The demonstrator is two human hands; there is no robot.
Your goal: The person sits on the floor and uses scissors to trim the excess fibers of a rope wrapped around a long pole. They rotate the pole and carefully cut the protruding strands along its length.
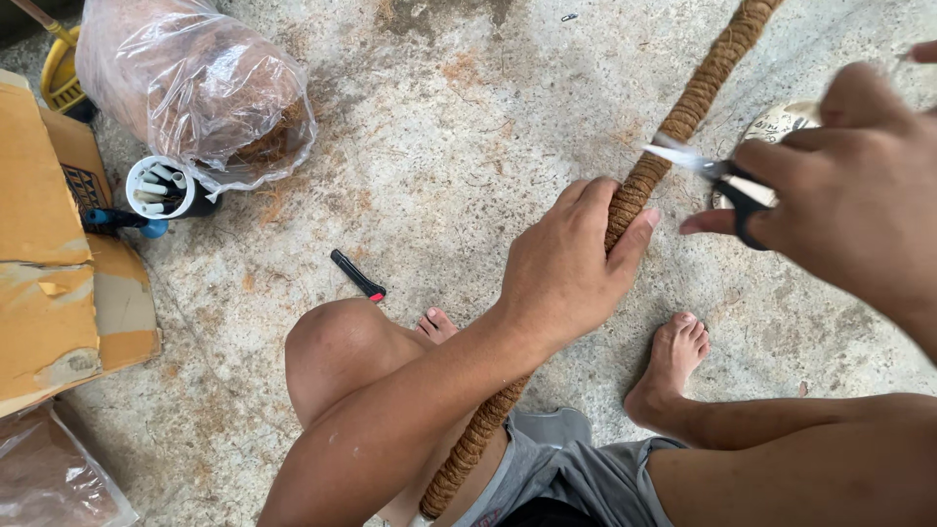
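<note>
On the bare concrete floor (pixel 459 127), between the seated person's knees, the left hand (pixel 571 268) has its fingers (pixel 586 200) wrapped tight around a pole wound in brown coir rope (pixel 683 112). The pole runs on a slant from the lap up toward the top edge of the view, and the thumb presses its far side. Just beside that thumb, the right hand (pixel 859 200) has its fingers closed through the black handles of a pair of scissors (pixel 717 176), whose blades point at the rope right above the left hand's grip. The blade tips look slightly blurred, so how far they stand apart is hard to tell.

The risk, as I judge it, lies in that closeness: the blades sit near the left thumb, and a slip on the rough fibre could nick it. The pole is braced only by one hand and the lap, so it could roll. Bare feet lie just below the work, where dropped scissors would land.

Farther out, a small black and red utility knife (pixel 358 276) lies on the floor. Beyond it stand a white cup of small tubes (pixel 161 187), a clear plastic bag of brown fibre (pixel 195 83) and a cardboard box (pixel 59 254).
</note>
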